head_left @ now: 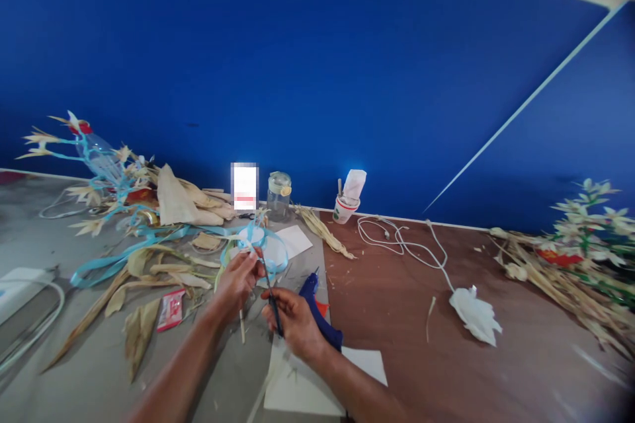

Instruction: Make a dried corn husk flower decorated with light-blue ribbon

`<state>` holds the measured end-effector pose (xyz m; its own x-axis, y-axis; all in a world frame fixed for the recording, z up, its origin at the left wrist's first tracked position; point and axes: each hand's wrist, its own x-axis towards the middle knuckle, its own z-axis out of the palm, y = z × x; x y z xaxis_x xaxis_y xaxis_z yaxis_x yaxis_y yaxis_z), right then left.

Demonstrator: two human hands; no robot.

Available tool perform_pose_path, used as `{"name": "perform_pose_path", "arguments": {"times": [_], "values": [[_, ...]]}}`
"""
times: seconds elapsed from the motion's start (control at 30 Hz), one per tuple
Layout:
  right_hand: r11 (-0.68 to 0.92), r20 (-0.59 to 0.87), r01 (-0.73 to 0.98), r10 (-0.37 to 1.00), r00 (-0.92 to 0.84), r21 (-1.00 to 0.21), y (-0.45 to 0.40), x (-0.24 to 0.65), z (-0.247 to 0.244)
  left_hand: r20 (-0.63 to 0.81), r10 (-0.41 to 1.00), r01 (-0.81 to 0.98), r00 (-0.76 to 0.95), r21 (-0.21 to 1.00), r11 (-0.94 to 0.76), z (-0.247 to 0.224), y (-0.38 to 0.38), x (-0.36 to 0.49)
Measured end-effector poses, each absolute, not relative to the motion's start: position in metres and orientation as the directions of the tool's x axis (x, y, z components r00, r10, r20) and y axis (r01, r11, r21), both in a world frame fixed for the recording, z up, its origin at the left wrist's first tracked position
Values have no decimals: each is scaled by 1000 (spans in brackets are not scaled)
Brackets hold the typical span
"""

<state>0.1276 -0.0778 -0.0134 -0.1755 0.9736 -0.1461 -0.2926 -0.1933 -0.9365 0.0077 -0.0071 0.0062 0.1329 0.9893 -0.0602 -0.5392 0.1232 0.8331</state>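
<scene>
My left hand [241, 277] pinches a small pale piece, seemingly dried husk, with light blue ribbon [278, 246] looping around and behind it. In my right hand [294, 317] is a pair of dark scissors [276, 316], the fingers wrapped at the handles. The blades point up toward my left fingertips, where it is too blurred to tell whether they touch the piece. Just right of my right hand lies a blue glue gun [321, 317]. A white sheet [364, 363] lies under my right forearm.
Dried husks [143, 277] and a red packet [171, 309] lie left. A glass jar [280, 198] and a paper cup [346, 209] stand near the blue partition [317, 79]. A white cable [421, 254], crumpled tissue [475, 317] and husk flowers [595, 211] are right.
</scene>
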Motion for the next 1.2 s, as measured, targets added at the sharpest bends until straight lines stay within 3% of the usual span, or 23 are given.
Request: {"name": "perform_pose_path", "arguments": {"times": [0.33,0.83,1.1,1.2], "values": [[-180,-135,-297,977,-166,-938,-80,128,-7,-168,926,-462,337,828,318,11,-6,2],[-173,-139,-239,978,-154,-955,-77,127,-7,-141,947,-411,288,875,255,7,-3,1],[-271,-142,-484,948,-286,-832,-83,136,5,-98,912,-570,398,753,330,12,-11,3],[-273,-114,-533,943,-312,-801,-84,138,5,-102,925,-558,367,772,306,10,-12,6]]}}
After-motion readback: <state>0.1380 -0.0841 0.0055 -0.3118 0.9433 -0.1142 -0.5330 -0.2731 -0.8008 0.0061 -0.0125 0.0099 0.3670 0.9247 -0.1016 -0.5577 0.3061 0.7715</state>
